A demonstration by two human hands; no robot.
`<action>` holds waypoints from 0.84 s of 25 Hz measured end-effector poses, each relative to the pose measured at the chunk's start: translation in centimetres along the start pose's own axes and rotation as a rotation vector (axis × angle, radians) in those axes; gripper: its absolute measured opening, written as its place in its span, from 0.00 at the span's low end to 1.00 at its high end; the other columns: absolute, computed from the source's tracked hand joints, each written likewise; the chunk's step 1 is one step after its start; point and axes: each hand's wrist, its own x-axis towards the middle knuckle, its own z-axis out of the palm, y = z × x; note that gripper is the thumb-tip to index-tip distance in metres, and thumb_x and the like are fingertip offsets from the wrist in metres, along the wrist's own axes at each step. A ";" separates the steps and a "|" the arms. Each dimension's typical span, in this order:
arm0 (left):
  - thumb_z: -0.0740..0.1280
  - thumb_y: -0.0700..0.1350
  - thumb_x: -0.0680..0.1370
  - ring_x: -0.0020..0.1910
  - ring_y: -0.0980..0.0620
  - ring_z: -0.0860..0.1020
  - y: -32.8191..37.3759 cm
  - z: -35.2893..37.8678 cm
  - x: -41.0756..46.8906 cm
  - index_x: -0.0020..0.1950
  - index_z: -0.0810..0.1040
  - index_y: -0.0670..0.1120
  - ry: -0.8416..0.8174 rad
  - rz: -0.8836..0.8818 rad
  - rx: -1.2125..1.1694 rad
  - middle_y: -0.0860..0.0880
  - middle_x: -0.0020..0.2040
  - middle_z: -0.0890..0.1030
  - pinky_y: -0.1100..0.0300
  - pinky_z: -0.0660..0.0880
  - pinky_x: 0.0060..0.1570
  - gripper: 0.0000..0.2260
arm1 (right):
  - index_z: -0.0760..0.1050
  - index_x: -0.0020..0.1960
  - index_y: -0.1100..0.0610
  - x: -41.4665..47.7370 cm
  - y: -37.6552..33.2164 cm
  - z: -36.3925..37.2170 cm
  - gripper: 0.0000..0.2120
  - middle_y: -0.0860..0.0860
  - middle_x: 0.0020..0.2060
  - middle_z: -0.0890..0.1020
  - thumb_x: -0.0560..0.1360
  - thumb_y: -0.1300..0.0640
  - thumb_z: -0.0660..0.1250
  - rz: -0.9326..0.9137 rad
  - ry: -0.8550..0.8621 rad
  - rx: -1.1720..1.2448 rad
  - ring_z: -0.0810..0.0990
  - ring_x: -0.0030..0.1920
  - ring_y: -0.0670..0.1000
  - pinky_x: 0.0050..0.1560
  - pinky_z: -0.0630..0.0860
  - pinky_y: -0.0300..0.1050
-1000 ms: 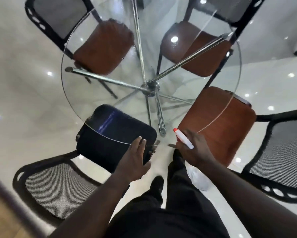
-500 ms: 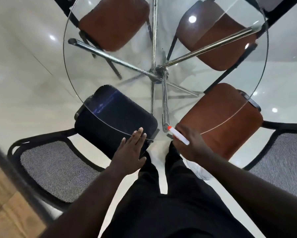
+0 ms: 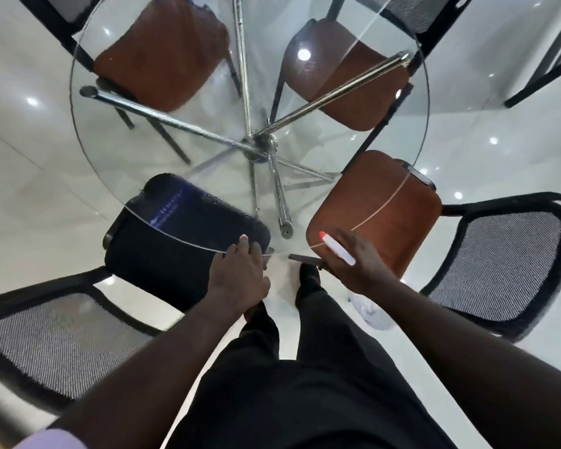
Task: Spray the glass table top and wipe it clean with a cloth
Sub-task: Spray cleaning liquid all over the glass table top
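The round glass table top [image 3: 182,150] fills the upper middle of the head view, with chrome legs [image 3: 259,144] showing through it. My right hand [image 3: 353,264] is shut on a spray bottle [image 3: 337,251] with a white head and a red-orange nozzle, held at the near rim and pointing left over the glass. The bottle's clear body [image 3: 373,312] hangs below my wrist. My left hand [image 3: 240,277] rests flat on the near rim with its fingers together and holds nothing. No cloth is visible.
Several chairs ring the table: a black-seated one [image 3: 162,254] at near left, brown-seated ones at near right [image 3: 386,215], far left [image 3: 156,53] and far right [image 3: 344,72]. Their mesh backs stick out beside my arms. The glossy white floor [image 3: 29,176] reflects ceiling lights.
The view has shifted closer over the table. My right hand with the bottle has moved right along the near rim. My left hand has stayed on the rim.
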 end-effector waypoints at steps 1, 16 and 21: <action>0.65 0.59 0.79 0.79 0.40 0.64 0.4 -0.2 0.1 0.82 0.58 0.44 0.046 0.007 -0.019 0.39 0.83 0.58 0.44 0.66 0.75 0.36 | 0.73 0.41 0.48 -0.4 0.6 -0.5 0.13 0.47 0.34 0.77 0.81 0.57 0.72 0.039 0.035 -0.001 0.78 0.35 0.53 0.39 0.73 0.51; 0.67 0.56 0.81 0.85 0.45 0.50 6.9 -4.9 6.4 0.85 0.46 0.44 -0.025 0.026 -0.138 0.44 0.86 0.46 0.52 0.53 0.82 0.42 | 0.76 0.45 0.65 5.2 6.2 -9.7 0.10 0.60 0.36 0.80 0.72 0.57 0.69 0.129 0.183 0.169 0.78 0.36 0.63 0.38 0.75 0.61; 0.59 0.66 0.79 0.85 0.44 0.50 6.3 -8.0 8.9 0.86 0.48 0.45 -0.019 -0.090 -0.203 0.46 0.87 0.45 0.50 0.52 0.82 0.43 | 0.73 0.39 0.62 12.4 3.3 -12.4 0.08 0.57 0.32 0.78 0.72 0.57 0.67 -0.009 0.104 0.167 0.76 0.33 0.59 0.35 0.69 0.53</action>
